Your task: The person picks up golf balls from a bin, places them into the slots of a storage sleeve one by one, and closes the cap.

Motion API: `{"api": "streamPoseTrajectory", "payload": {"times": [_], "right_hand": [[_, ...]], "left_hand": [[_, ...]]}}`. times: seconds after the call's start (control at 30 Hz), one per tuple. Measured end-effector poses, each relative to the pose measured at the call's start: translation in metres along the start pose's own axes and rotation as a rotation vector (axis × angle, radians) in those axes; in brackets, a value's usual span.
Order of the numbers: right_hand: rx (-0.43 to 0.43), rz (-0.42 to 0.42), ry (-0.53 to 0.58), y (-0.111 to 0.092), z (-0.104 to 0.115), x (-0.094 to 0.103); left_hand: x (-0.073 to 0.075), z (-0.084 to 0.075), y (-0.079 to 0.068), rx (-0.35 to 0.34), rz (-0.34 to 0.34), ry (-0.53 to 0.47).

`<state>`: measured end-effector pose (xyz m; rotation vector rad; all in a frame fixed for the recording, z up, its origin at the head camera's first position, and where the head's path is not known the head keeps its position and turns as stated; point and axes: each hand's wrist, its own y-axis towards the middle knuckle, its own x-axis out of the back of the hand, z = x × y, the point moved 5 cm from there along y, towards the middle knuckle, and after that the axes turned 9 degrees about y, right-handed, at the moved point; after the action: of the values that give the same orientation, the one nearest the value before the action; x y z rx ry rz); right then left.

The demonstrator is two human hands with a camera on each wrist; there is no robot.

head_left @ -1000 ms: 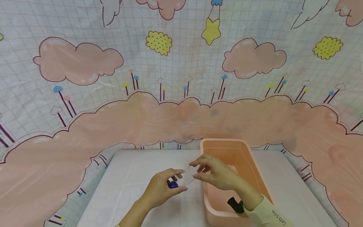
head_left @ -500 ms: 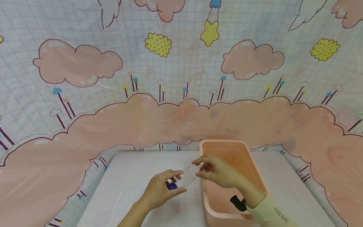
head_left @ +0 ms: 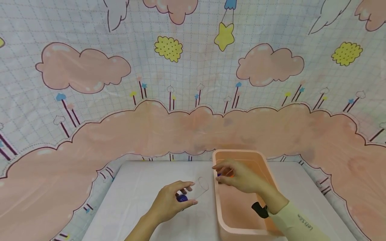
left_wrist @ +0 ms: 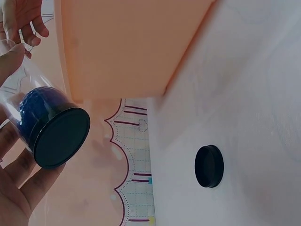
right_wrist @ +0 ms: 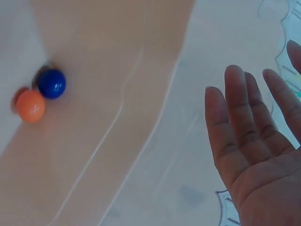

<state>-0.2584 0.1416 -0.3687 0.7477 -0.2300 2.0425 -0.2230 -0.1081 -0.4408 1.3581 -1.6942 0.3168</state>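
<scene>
My left hand (head_left: 172, 202) grips a clear tube (head_left: 202, 187), tilted, its open rim facing up and right. A black cap (left_wrist: 63, 139) covers its lower end, and a dark blue ball (left_wrist: 40, 110) rests inside against that cap. Over the left part of the peach bin (head_left: 241, 231) hovers my right hand (head_left: 241, 175), apart from the tube and holding nothing; the right wrist view has its fingers (right_wrist: 240, 106) extended. A blue ball (right_wrist: 51, 84) and an orange ball (right_wrist: 31, 106) lie side by side in the bin.
A loose black cap (left_wrist: 209, 166) stands on the white table (head_left: 132, 184) in the left wrist view. Behind the table hangs a cartoon-print cloth (head_left: 193, 130). A black piece (head_left: 260, 210) sits at the right wrist, by the sleeve.
My right hand has moved away from the tube's rim, rightward over the bin. The left hand keeps holding the tube in nearly the same place.
</scene>
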Motion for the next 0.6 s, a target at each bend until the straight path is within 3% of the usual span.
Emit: {"api": "streamPoseTrajectory", "payload": {"times": [0.4, 0.6], "right_hand": [[-0.057, -0.034, -0.078, 0.007, -0.030, 0.022], [-0.119, -0.025, -0.055, 0.013, -0.048, 0.027]], "left_hand": [[0.000, 0.004, -0.002, 0.001, 0.001, 0.007], [0.001, 0.006, -0.001, -0.003, -0.008, -0.002]]}}
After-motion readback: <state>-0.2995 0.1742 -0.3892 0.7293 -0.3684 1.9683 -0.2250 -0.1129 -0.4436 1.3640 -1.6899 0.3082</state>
